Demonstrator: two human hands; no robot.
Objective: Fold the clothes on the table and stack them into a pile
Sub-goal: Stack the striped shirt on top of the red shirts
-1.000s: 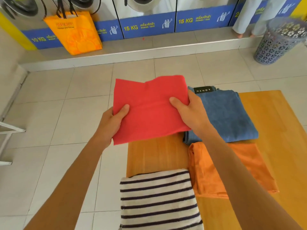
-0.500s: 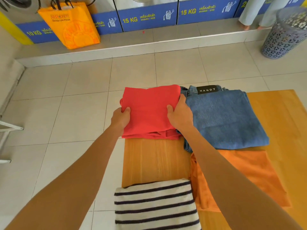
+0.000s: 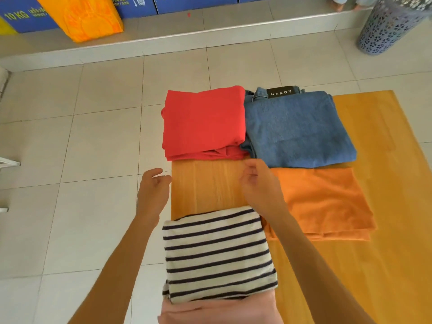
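A folded red garment (image 3: 203, 122) lies at the far left corner of the wooden table (image 3: 385, 178), beside folded blue jeans (image 3: 297, 132). In front of the jeans rests a folded orange garment (image 3: 327, 202). A folded striped shirt (image 3: 219, 253) sits near me on a pink garment (image 3: 222, 311). My left hand (image 3: 153, 190) hovers just off the table's left edge, fingers loosely apart, holding nothing. My right hand (image 3: 259, 185) is above the bare wood between the red garment and the striped shirt, fingers curled and empty.
An orange bag (image 3: 86, 17) stands on the raised step by the blue washing-machine fronts. A grey perforated laundry basket (image 3: 388, 26) stands at the far right. A white metal frame (image 3: 7, 164) shows at the left edge. Tiled floor surrounds the table.
Both hands set the red garment down at the far left corner, let go of it and drew back toward me.
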